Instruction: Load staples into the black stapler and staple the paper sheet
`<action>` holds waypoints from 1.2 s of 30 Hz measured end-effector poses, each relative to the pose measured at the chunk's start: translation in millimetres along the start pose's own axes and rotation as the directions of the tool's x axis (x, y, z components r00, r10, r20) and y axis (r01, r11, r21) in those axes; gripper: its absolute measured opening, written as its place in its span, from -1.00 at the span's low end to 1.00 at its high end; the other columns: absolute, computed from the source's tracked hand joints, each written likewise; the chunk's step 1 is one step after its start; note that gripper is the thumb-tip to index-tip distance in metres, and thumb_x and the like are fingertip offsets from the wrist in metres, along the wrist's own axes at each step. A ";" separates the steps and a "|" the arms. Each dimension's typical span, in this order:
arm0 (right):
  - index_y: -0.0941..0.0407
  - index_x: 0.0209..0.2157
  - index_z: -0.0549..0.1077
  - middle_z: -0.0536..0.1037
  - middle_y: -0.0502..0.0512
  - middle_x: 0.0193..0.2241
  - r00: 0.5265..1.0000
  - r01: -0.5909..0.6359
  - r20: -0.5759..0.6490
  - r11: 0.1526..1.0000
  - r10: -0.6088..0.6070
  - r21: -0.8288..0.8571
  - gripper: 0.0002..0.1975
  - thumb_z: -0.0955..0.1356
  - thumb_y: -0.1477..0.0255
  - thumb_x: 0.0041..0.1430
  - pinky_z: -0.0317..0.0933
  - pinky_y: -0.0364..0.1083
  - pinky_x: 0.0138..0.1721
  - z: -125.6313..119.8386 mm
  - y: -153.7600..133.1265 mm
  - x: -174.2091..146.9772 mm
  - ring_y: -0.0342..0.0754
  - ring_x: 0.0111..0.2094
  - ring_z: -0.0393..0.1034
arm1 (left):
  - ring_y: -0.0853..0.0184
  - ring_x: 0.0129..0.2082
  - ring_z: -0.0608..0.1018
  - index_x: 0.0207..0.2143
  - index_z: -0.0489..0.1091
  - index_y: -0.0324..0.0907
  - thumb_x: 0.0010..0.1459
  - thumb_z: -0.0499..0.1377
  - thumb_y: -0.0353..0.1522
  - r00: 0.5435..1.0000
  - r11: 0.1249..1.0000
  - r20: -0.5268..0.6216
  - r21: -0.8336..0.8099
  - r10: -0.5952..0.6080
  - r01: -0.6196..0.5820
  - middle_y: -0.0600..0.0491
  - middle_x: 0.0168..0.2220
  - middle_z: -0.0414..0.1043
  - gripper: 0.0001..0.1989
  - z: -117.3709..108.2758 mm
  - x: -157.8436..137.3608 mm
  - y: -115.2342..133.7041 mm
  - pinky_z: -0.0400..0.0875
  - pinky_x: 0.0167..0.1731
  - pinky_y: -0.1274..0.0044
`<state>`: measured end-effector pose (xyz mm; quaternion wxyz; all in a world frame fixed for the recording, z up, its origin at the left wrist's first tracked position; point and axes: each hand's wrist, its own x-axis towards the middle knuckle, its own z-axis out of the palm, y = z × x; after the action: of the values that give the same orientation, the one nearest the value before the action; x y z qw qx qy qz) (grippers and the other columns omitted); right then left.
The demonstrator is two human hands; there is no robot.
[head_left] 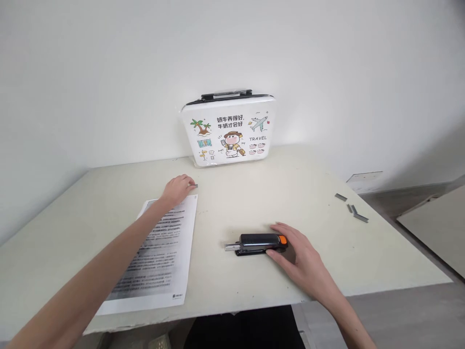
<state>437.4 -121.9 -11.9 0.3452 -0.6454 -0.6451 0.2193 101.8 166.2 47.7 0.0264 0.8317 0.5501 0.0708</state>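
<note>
A black stapler (258,242) with an orange button lies on the table, its metal staple tray sliding out at the left end. My right hand (296,249) is closed around the stapler's right end, thumb in front and fingers behind. Beyond the top edge of a printed sheet of paper (156,257), my left hand (178,189) pinches a small grey strip of staples (194,185) just above or on the tabletop. The left forearm crosses over the paper and hides part of its text.
Several loose staple strips (358,216) lie toward the table's right edge. A white case (228,131) with cartoon prints and a black handle leans upright against the wall at the back. The pale table (225,203) ends at a front edge near my lap.
</note>
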 end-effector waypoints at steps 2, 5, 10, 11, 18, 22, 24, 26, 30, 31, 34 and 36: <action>-0.12 0.27 0.35 0.38 0.12 0.33 1.000 -0.001 0.010 1.000 0.001 0.001 -0.48 0.33 0.02 0.38 0.26 0.30 0.30 -0.7 -0.8 0.1 0.23 0.38 0.22 | 0.13 -0.04 0.55 -0.09 0.49 -0.15 0.42 0.04 -0.23 1.000 1.000 0.009 -0.028 0.000 0.000 -0.08 0.01 0.55 -0.72 -1.1 -6.8 6.2 0.36 -0.02 0.38; -0.11 0.28 0.34 0.37 0.13 0.34 1.000 0.004 0.016 1.000 -0.004 -0.004 -0.47 0.32 0.02 0.39 0.23 0.32 0.31 -0.9 -0.9 0.2 0.23 0.39 0.20 | 0.19 -0.10 0.58 0.04 0.44 -0.15 0.46 -0.04 -0.21 1.000 0.996 0.016 -0.091 0.021 -0.019 -0.05 -0.02 0.59 -0.65 -6.7 -25.9 21.3 0.39 -0.08 0.42; -0.10 0.27 0.35 0.39 0.14 0.33 1.000 0.003 0.006 1.000 -0.003 -0.014 -0.48 0.32 0.02 0.39 0.23 0.33 0.31 -0.2 -0.3 -0.4 0.24 0.38 0.21 | 0.29 -0.27 0.60 0.03 0.51 -0.09 0.44 -0.02 -0.17 0.993 0.921 0.018 -0.378 0.115 -0.099 0.05 -0.15 0.62 -0.63 -27.5 -82.4 57.6 0.46 -0.16 0.46; -0.10 0.27 0.35 0.39 0.14 0.33 1.000 0.004 0.006 1.000 -0.004 -0.013 -0.48 0.32 0.02 0.39 0.23 0.33 0.31 -0.2 -0.5 -0.5 0.24 0.38 0.21 | 0.31 -0.31 0.60 0.02 0.53 -0.06 0.42 0.01 -0.13 0.993 0.903 0.033 -0.420 0.112 -0.088 0.07 -0.17 0.62 -0.63 -32.2 -95.1 64.4 0.48 -0.18 0.47; -0.11 0.28 0.35 0.42 0.14 0.31 1.000 0.025 -0.004 1.000 -0.025 -0.018 -0.48 0.32 0.03 0.39 0.23 0.32 0.31 0.2 0.2 -1.5 0.25 0.38 0.21 | 0.35 -0.39 0.57 -0.02 0.59 0.06 0.37 0.16 -0.12 0.988 0.848 0.043 -0.520 0.151 -0.107 0.13 -0.19 0.64 -0.73 -31.7 -158.6 98.7 0.51 -0.27 0.48; -0.10 0.28 0.34 0.42 0.13 0.31 0.999 0.036 -0.001 0.999 -0.036 -0.027 -0.48 0.32 0.03 0.39 0.21 0.33 0.32 0.5 1.0 -1.9 0.24 0.39 0.19 | 0.31 -0.24 0.61 -0.03 0.56 0.02 0.41 0.14 -0.17 0.982 0.823 -0.008 -0.545 0.187 -0.161 0.09 -0.09 0.62 -0.76 -12.6 -173.1 118.6 0.54 -0.19 0.46; -0.10 0.28 0.34 0.42 0.12 0.31 0.999 0.039 -0.002 0.999 -0.039 -0.032 -0.48 0.32 0.03 0.39 0.20 0.32 0.33 0.6 0.8 -1.7 0.22 0.39 0.19 | 0.28 -0.11 0.62 -0.04 0.55 0.01 0.43 0.13 -0.20 0.979 0.816 -0.025 -0.549 0.201 -0.181 0.09 -0.06 0.60 -0.79 -5.3 -176.0 126.9 0.53 -0.09 0.44; -0.10 0.27 0.34 0.42 0.12 0.30 0.999 0.043 -0.002 0.998 -0.043 -0.036 -0.49 0.32 0.04 0.40 0.20 0.31 0.33 0.5 0.5 -1.4 0.21 0.39 0.20 | 0.27 -0.07 0.61 -0.04 0.54 0.00 0.44 0.13 -0.23 0.975 0.819 -0.028 -0.537 0.219 -0.199 0.09 -0.05 0.59 -0.80 -0.3 -177.0 133.0 0.53 -0.03 0.41; -0.10 0.29 0.34 0.42 0.12 0.31 0.999 0.046 0.003 0.998 -0.046 -0.043 -0.47 0.32 0.03 0.39 0.21 0.31 0.32 -0.1 -0.3 -0.8 0.23 0.39 0.19 | 0.25 -0.10 0.62 -0.02 0.52 -0.03 0.46 0.11 -0.27 0.964 0.837 -0.054 -0.485 0.262 -0.255 0.06 -0.06 0.58 -0.79 4.3 -176.1 139.3 0.54 -0.06 0.38; -0.10 0.29 0.34 0.42 0.13 0.31 0.999 0.047 0.000 0.998 -0.047 -0.044 -0.47 0.33 0.03 0.39 0.22 0.31 0.32 -0.3 -0.5 -0.8 0.23 0.39 0.20 | 0.25 -0.11 0.63 -0.02 0.52 -0.03 0.46 0.10 -0.27 0.962 0.840 -0.059 -0.476 0.267 -0.262 0.06 -0.06 0.58 -0.79 4.6 -175.8 140.1 0.55 -0.07 0.37; -0.09 0.28 0.35 0.44 0.12 0.29 0.999 0.053 -0.007 0.998 -0.054 -0.040 -0.48 0.33 0.04 0.39 0.22 0.30 0.32 -0.6 -0.7 -0.5 0.23 0.39 0.20 | 0.26 -0.13 0.63 -0.02 0.52 -0.04 0.45 0.11 -0.27 0.962 0.844 -0.050 -0.469 0.269 -0.261 0.06 -0.07 0.59 -0.80 4.4 -174.8 141.7 0.56 -0.08 0.36; -0.10 0.27 0.35 0.45 0.11 0.29 0.998 0.056 -0.007 0.998 -0.056 -0.038 -0.49 0.33 0.04 0.39 0.22 0.30 0.32 -0.6 -0.4 -0.1 0.23 0.39 0.20 | 0.25 -0.13 0.63 -0.03 0.52 -0.03 0.45 0.12 -0.27 0.961 0.844 -0.045 -0.467 0.274 -0.263 0.06 -0.07 0.59 -0.80 4.1 -174.5 142.8 0.56 -0.08 0.37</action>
<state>437.6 -122.1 -11.2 0.3416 -0.6343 -0.6655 0.1949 165.3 -50.2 45.6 0.2228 0.8699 0.3945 0.1948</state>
